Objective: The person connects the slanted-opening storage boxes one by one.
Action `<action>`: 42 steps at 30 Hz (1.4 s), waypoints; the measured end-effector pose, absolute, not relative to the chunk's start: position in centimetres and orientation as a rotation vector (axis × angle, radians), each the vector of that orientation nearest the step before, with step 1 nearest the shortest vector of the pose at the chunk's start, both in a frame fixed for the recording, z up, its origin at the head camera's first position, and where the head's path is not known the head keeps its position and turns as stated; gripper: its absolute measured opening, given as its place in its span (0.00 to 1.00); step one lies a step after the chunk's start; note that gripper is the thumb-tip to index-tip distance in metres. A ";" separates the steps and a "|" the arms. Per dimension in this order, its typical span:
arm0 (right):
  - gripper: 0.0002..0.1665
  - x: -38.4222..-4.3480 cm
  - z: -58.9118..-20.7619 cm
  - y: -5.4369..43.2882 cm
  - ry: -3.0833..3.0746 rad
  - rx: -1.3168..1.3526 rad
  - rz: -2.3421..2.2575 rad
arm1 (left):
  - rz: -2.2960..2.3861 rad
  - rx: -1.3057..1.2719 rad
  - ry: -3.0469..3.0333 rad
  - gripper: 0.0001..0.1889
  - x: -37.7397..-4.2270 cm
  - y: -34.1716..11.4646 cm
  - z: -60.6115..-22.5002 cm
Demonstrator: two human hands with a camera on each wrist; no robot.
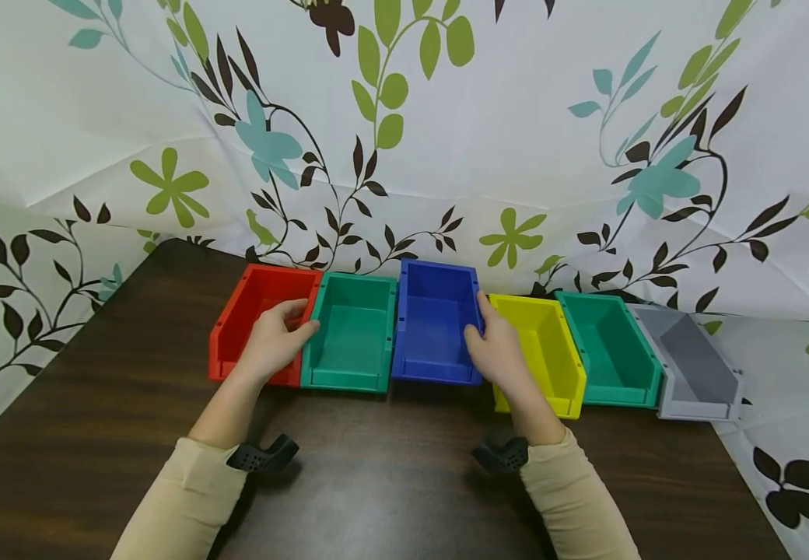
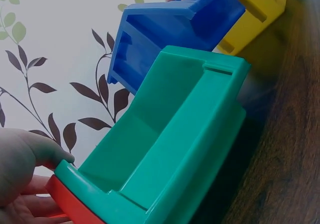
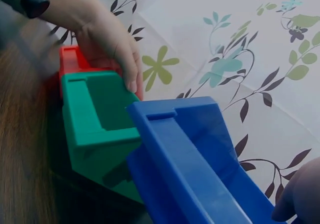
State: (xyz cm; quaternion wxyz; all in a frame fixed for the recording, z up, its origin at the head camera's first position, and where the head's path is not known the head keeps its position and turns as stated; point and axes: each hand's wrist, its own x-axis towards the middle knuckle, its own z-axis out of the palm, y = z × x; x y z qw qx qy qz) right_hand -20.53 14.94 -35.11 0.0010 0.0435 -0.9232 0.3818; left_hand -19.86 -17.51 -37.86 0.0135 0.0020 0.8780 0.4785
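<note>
A row of plastic bins runs along the back of the table. My left hand is at the side between the red bin and the left green bin; its thumb lies on the green rim, its fingers on the red side. My right hand grips the right wall of the blue bin, thumb inside. In the left wrist view the blue bin looks tilted against the green bin. The blue bin's underside is hidden from the head view.
Right of the blue bin stand a yellow bin, a second green bin and a grey bin. Behind them hangs a leaf-patterned cloth. The dark wooden table spreads in front.
</note>
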 end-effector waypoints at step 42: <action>0.33 -19.4 -36.7 11.5 -2.721 1.023 0.621 | 1.516 0.057 2.728 0.30 -19.7 -16.3 -38.4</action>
